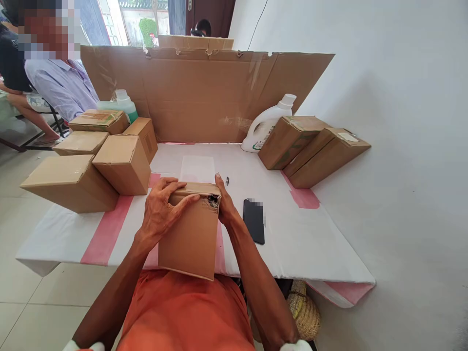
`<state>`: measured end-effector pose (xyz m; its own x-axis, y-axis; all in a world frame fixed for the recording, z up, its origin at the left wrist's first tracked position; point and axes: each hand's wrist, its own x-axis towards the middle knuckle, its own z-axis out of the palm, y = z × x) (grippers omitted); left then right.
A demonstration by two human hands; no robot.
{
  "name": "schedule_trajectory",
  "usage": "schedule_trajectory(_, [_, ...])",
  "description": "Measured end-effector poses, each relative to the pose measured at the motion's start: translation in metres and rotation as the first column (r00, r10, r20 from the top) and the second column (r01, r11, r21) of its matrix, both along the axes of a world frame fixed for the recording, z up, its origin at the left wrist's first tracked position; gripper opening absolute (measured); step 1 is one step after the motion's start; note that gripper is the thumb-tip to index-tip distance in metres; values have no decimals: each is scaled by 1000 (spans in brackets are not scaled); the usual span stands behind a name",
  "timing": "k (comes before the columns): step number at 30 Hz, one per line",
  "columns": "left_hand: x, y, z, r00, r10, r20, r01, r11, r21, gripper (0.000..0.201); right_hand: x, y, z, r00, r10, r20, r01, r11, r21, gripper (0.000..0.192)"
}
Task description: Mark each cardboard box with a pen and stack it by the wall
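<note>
A brown cardboard box [188, 239] stands upright at the table's front edge, close to my body. Its upper right corner has a black, ragged damaged patch [213, 200]. My left hand [163, 204] grips the upper left side, thumb lying across the front face and fingers over the top edge. On the opposite side my right hand [225, 202] presses against the box, its thumb up at the top corner; its other fingers are mostly hidden. Right of the box lies a black phone [253, 222], and a small dark object [227, 181] rests beyond my right hand.
Several cardboard boxes [122, 163] stand at the left, with a bottle of green liquid [126, 105] behind. A white jug [266, 124] and more boxes [310, 146] stand right, by the wall. A cardboard panel [204, 92] closes the table's back. A person [60, 83] sits beyond, left.
</note>
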<state>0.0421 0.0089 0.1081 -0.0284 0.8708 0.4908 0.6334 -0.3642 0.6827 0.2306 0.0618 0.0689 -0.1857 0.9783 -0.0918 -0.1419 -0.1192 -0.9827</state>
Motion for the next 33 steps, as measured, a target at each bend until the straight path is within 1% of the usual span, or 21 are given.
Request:
schedule_trajectory(3, [1, -10, -7, 998, 54, -15, -54, 999, -8, 46, -3, -14, -12, 993, 37, -115, -50, 992, -115, 95])
schedule_trajectory(4, [0, -12, -8, 997, 69, -19, -69, 998, -1, 45, -2, -20, -14, 989, 27, -145, -42, 994, -105, 92])
schedule_trajectory(6, [-2, -15, -9, 995, 94, -20, -94, 996, 8, 44, 0, -32, -16, 984, -9, -177, 3, 999, -34, 82])
schedule_trajectory(8, [-3, -16, -7, 994, 109, -14, -109, 994, 9, 42, 2, -42, -17, 983, -49, -177, 56, 998, 35, 72])
schedule_trajectory(9, [-4, -16, -6, 993, 116, -15, -116, 993, 9, 41, 4, -46, -17, 983, -65, -169, 75, 996, 55, 69])
schedule_trajectory(11, [-5, -17, -5, 991, 133, -24, -133, 991, 12, 41, 5, -52, -17, 985, -78, -152, 91, 993, 80, 70])
schedule_trajectory(13, [-6, -17, -6, 988, 154, -29, -153, 988, 22, 40, 5, -54, -15, 988, -60, -145, 76, 992, 102, 71])
schedule_trajectory(15, [-8, -19, -7, 985, 167, -30, -166, 986, 33, 39, 4, -55, -12, 990, -39, -139, 56, 991, 123, 73])
schedule_trajectory(18, [-9, -25, -7, 983, 176, -54, -173, 983, 58, 38, 3, -55, -5, 995, -45, -94, 59, 987, 150, 76])
schedule_trajectory(20, [-6, -30, -3, 963, 235, -135, -223, 970, 93, 38, 2, -56, 0, 997, -48, -57, 57, 984, 168, 79])
schedule_trajectory(22, [0, -35, 5, 914, 323, -247, -293, 944, 148, 40, 2, -57, 4, 999, -37, -18, 40, 981, 189, 81])
schedule_trajectory(24, [8, -37, 14, 872, 366, -324, -317, 928, 197, 40, 2, -59, 7, 999, -30, 31, 23, 976, 217, 83])
schedule_trajectory(26, [15, -37, 22, 879, 321, -354, -271, 945, 184, 36, 2, -62, 9, 997, -39, 67, 22, 972, 234, 84])
schedule_trajectory(28, [19, -35, 27, 904, 226, -363, -200, 974, 107, 29, 2, -65, 10, 996, -48, 77, 29, 973, 231, 85])
schedule_trajectory(30, [22, -32, 29, 918, 155, -365, -154, 988, 34, 24, 2, -66, 11, 996, -52, 78, 33, 974, 222, 84])
schedule_trajectory(31, [23, -32, 29, 919, 145, -367, -148, 989, 21, 23, 1, -67, 12, 995, -50, 83, 31, 974, 223, 83])
schedule_trajectory(33, [24, -32, 27, 912, 165, -376, -163, 986, 39, 20, 1, -66, 14, 993, -48, 110, 20, 969, 245, 77])
